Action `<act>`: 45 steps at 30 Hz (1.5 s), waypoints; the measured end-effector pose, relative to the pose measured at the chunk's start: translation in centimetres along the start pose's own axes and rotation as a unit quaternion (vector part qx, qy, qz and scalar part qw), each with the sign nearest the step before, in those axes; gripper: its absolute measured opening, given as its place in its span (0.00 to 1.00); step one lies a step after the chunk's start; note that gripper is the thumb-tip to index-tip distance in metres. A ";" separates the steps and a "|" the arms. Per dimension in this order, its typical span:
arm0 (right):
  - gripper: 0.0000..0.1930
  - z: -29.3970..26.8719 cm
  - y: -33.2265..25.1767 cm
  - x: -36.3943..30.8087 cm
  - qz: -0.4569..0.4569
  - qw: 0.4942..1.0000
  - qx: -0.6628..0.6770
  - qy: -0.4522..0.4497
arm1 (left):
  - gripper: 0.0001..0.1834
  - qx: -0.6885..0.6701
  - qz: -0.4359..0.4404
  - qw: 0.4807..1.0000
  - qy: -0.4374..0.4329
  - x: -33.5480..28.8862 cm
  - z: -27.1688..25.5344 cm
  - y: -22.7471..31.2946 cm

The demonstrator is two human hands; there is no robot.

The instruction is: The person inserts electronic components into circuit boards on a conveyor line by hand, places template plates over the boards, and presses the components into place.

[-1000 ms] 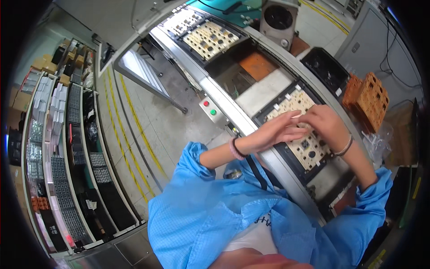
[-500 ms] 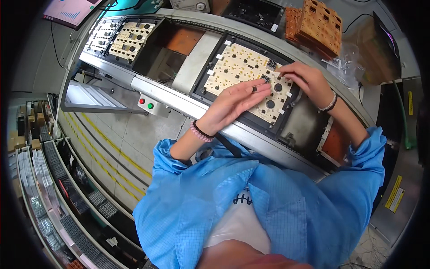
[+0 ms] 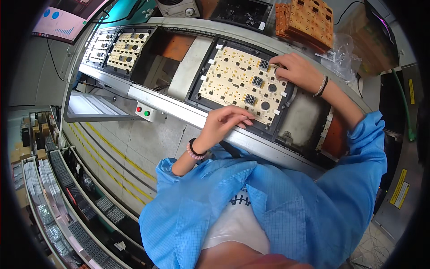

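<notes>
Board [image 3: 226,74] lies flat and face up in a black frame [image 3: 202,69] on the line directly before the person. White clips [image 3: 284,94] sit at its left and right edges. Left hand [image 3: 218,125] is at the near edge of the board; its fingers are half curled, with thumb and index tips close together. Whether they hold a part cannot be told. A black band and pink beads [image 3: 195,151] circle that wrist.

Two black discs [image 3: 265,105] and three black blocks [image 3: 257,81] are on the right half of the board, the blocks in a slanting row to the left of the discs. Right hand [image 3: 298,71] is at the far right corner, fingers bent, index and thumb slightly parted, tips just beside the farthest block. Any hold on a part cannot be confirmed.

A silver rail [image 3: 165,103] runs along the near side of the line; a control box [image 3: 153,114] with red and green buttons is mounted below it, to the left. Across the line are a black tray [image 3: 226,8] of small dark parts, a stack of orange plates [image 3: 313,22] and a clear bag [image 3: 342,54]. Farther left, a second framed panel [image 3: 127,50] occupies the line, with a lit monitor [image 3: 65,20] beyond.
</notes>
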State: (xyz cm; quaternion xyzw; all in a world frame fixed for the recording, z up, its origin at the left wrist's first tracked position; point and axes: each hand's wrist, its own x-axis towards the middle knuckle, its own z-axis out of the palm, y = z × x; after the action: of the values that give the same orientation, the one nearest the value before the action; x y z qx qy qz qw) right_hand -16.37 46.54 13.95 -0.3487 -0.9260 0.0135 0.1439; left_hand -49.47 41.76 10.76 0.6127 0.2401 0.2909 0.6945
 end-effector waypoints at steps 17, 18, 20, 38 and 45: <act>0.08 -0.5 0.4 1.1 0.035 0.997 0.049 -0.049 | 0.11 0.071 0.036 0.997 0.011 -0.3 -2.4 0.2; 0.08 -0.9 0.5 1.4 0.033 0.997 0.049 -0.048 | 0.11 0.107 0.060 0.992 0.014 -0.2 -2.4 0.5; 0.07 -1.8 1.0 2.4 0.083 0.982 0.159 -0.061 | 0.11 0.146 0.086 0.985 0.019 0.0 -2.5 0.6; 0.11 9.0 14.9 18.3 0.322 0.894 -0.206 -0.235 | 0.19 0.266 0.147 0.952 0.038 -0.1 -2.5 0.0; 0.05 9.1 13.8 18.8 0.297 0.927 -0.182 -0.137 | 0.11 0.251 0.106 0.961 0.056 -0.4 -2.1 -0.1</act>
State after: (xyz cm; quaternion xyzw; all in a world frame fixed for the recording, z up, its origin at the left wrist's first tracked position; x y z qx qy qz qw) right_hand -23.46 69.87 8.38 -0.6225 -0.7775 -0.0657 -0.0610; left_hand -51.21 42.97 10.34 0.7719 0.2773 0.3271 0.4693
